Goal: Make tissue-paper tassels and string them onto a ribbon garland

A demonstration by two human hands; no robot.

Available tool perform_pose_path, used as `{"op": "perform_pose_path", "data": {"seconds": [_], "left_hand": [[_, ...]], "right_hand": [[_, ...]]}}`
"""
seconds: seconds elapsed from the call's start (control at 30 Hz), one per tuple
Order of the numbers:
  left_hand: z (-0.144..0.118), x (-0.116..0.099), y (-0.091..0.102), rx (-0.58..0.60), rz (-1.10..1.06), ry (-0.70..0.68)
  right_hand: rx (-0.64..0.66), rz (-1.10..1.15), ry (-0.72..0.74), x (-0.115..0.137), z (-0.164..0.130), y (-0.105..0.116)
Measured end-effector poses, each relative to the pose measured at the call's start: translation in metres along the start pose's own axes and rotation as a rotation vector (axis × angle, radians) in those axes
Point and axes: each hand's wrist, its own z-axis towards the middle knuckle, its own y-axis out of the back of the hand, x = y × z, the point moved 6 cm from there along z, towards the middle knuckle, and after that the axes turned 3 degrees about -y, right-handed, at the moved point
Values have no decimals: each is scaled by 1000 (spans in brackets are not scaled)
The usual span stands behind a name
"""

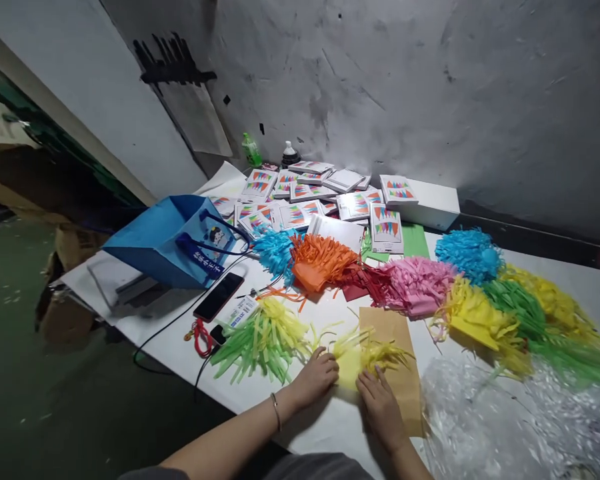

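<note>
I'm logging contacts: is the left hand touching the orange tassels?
No, the left hand is at the yellow paper, apart from the orange tassels.

The bare left hand (316,373) and the bare right hand (381,408) are covering parts of the flat yellow tissue-paper sheet (349,367); whether they are pinching or only pressing it is not showing clearly. The bottom edge is cutting off the right forearm (411,461) and a dark grey sleeve (155,474). Crumpled clear plastic film (480,417) is running out of view at lower right. Fine print on the white rectangular label (243,311) is appearing too small to read.
</note>
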Motion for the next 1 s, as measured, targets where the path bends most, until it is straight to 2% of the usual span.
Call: {"op": "perform_pose_path", "data": {"seconds": [0.07,0.13,0.27,0.3,0.37,0.47,0.53,0.57,0.63,0.7,0.77,0.9,1.0], "left_hand": [[-3,-11,-5,56,-13,-57],[-2,-11,-9,67,25,6],[-2,17,5,-86,190,486],[-4,20,10,-122,208,544],[-6,14,13,-136,201,491],[-10,-12,4,-17,133,198],[-14,-24,-5,59,94,87],[-16,-24,-8,68,87,93],[-20,-16,-10,33,98,198],[-24,-7,-9,-14,113,303],[-29,-3,-8,-35,116,325],[-35,-6,-10,-65,141,299],[-37,-11,-12,-111,169,316]], "right_hand": [[-4,-10,28,6,-13,2],[-19,-17,9,10,-21,2],[-63,0,-117,13,-25,0],[-70,13,-145,13,-25,0],[-83,34,-183,13,-23,1],[-86,24,-158,12,-20,2],[-53,16,-86,14,-19,1],[-32,20,-53,14,-19,0],[-1,33,-26,14,-20,1],[17,34,-49,14,-20,2],[43,21,-99,14,-18,3],[70,-33,-310,-4,-16,4],[-80,-130,-558,-32,-24,20]]}}
